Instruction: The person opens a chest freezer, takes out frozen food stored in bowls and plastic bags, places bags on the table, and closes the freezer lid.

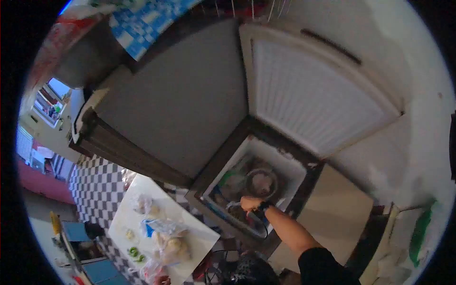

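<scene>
My right hand [249, 204], below a dark wristwatch [262, 206] and a black sleeve, reaches into an open chest freezer [300, 176]. Its fingers are closed near the front inner wall, by a pale, thin bit that I cannot make out. Just beyond the hand sits a round metal bowl [274, 188] with pale, frosty contents. Green and dark wrapped items lie left of the bowl. At the bottom edge, beside a plastic bag [151, 270], a small reddish-brown patch may be my left hand [163, 280]; its fingers are not clear.
A raised white lid [318, 90] leans against the wall. Left of the freezer, a white table [202, 232] bears clear bags of food [173, 247] and green peppers [135, 253]. A tall grey cabinet side [180, 99] stands behind. A beige panel [332, 209] lies right of the opening.
</scene>
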`<state>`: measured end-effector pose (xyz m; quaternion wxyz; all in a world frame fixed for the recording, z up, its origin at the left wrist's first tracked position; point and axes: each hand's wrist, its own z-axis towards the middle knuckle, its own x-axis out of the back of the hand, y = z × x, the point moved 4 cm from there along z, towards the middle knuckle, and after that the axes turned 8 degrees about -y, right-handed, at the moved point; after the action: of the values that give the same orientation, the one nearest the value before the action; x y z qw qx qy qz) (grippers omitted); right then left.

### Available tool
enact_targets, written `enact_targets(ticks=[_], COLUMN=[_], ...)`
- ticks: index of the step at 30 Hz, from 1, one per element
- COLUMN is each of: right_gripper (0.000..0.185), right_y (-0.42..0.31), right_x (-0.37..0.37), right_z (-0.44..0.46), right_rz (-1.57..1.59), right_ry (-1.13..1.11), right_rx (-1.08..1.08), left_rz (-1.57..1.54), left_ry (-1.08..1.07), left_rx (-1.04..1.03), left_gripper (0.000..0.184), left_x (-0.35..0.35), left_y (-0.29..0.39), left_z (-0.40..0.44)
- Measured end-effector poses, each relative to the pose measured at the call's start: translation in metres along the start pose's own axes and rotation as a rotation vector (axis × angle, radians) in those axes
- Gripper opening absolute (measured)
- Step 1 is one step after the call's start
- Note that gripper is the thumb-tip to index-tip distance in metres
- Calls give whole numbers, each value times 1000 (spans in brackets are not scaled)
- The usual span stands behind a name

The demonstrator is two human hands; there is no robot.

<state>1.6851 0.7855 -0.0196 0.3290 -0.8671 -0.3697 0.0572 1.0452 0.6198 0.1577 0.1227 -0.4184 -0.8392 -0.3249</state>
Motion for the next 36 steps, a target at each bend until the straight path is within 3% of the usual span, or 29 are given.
enact_targets(ticks=[1,2,4,6,7,10,11,13,17,19,20,21,22,23,24,25,28,30,33,36], right_gripper=[20,21,26,22,23,30,30,26,27,30,31,32,31,29,34,36,31,34,40,51], right_y=[-10,-27,-94,-127,-124,-194,-208,-229,-258,-253,-252,-249,-246,-245,-247,-260,-283,-281,-264,-215], right_x=[7,37,92,130,144,178,189,211,256,273,271,269,264,254,232,193,74,9,-82,-128], right_z=[-38,-76,-215,-336,-379,-492,-506,-518,-529,-521,-519,-514,-510,-504,-496,-487,-442,-392,-315,-220], right_rz=[289,-111,-317,-197,-390,-703,-712,-833,-915,-650,-722,-801,-863,-930,-1054,-940,-1096,-946,-961,-994], right_ry=[53,329,850,1336,1733,2135,2148,2016,2063,1623,1643,1654,1622,1573,1478,1478,1339,1220,1128,1038], right_rx=[21,192,444,57,134,43,71,-142,-226,-414,-421,-414,-368,-309,-283,-310,-131,-146,-127,-157], left_rz=[44,24,-182,-391,-408,-262,-280,-354,-262,-445,-406,-351,-729,-679,-761,-792,-1165,-1279,-1505,-1695], left_ry=[-20,-22,6,27,24,15,30,16,171,186,202,195,252,276,336,433,471,537,585,596], left_rx=[62,31,-78,-186,-211,-121,-135,-143,-193,-244,-272,-201,-234,-307,-348,-310,-144,-91,-87,-190], left_gripper=[48,48,49,50,50,53,53,54,54,53,52,46,20,13,14,16,20,21,22,23], left_x=[6,2,-1,-6,-6,5,5,6,17,17,18,24,11,5,1,-5,-11,-16,-22,-24], left_y=[7,1,-23,-41,-41,-47,-49,-55,-69,-87,-95,-81,-115,-153,-157,-172,-194,-224,-273,-295], left_z=[3,12,22,35,39,44,44,40,9,4,-3,-26,-9,-7,-20,-29,-58,-58,-76,-107])
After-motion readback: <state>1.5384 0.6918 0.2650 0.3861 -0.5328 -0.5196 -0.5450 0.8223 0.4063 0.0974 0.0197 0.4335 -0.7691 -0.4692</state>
